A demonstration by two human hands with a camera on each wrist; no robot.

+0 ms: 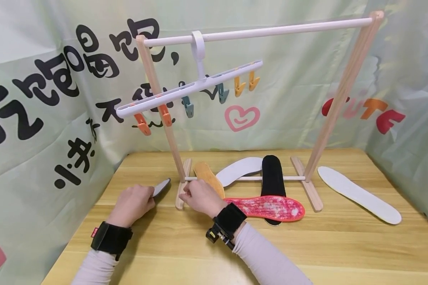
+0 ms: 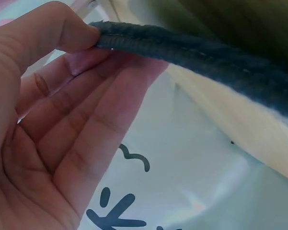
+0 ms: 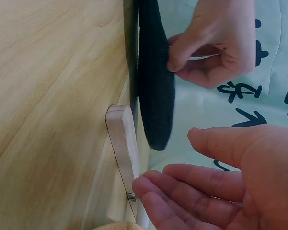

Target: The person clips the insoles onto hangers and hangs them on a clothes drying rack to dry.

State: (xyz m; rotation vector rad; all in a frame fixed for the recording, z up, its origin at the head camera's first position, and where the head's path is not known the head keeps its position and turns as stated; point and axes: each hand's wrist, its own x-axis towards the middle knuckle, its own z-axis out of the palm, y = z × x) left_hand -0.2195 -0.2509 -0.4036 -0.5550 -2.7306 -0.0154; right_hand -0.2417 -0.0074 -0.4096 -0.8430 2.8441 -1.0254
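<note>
My left hand [image 1: 132,202] pinches a dark, fuzzy-edged insole [image 3: 155,76] by its side edge, between thumb and fingers. In the head view only one end of this insole shows past the hand, with a pale face. The left wrist view shows its dark blue edge [image 2: 182,52] running off to the right. My right hand [image 1: 203,197] holds nothing; its fingers are loosely bent, just short of the insole's end in the right wrist view. Beside the right hand lies a tan insole [image 1: 208,176], partly hidden by it.
A wooden rack [image 1: 333,107] carries a white hanger [image 1: 201,82] with several coloured clips [image 1: 189,107]. Across its base lie a white insole [image 1: 240,168], a black insole [image 1: 272,176] and a red patterned insole [image 1: 271,208]. Another white insole [image 1: 358,194] lies at the right.
</note>
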